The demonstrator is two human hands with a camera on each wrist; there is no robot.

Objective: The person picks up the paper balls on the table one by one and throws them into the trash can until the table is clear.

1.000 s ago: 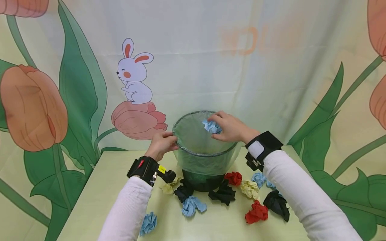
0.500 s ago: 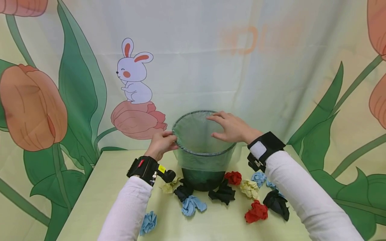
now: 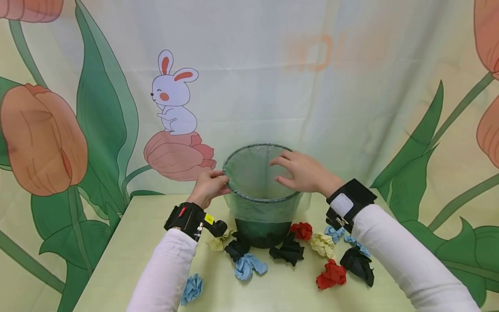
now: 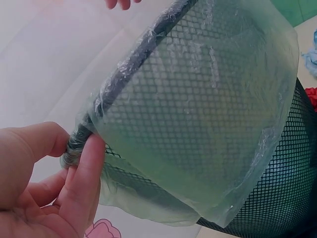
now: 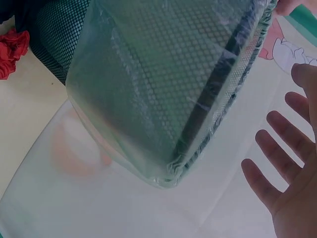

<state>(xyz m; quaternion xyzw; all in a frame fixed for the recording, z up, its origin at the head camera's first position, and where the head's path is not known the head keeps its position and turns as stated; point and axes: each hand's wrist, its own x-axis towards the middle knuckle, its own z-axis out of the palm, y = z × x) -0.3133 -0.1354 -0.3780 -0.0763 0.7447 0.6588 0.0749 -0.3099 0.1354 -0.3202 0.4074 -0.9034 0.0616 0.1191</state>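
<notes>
Fingers [image 4: 81, 183] of the left hand [image 3: 208, 186] pinch the bin [image 3: 255, 234] at the left of its rim; fingers of the right hand [image 3: 303, 173] are released and spread.
This bin stands on the table [image 3: 136, 247], and a thin green bag [image 3: 269, 212] lines it and folds down over the rim to the outside. The right hand is at the right part of the bin's mouth, its thumb apart from the other fingers. Near the bin lie a red paper ball [image 3: 302, 231] just beside its right front, a black paper [image 3: 287, 251] at its front right, a blue paper [image 3: 246, 266] farther in front, and a yellow paper ball [image 3: 322, 245] to the right, past the red one. Behind the bin is a cloth [image 3: 249, 95] with a printed rabbit [image 3: 173, 95].
</notes>
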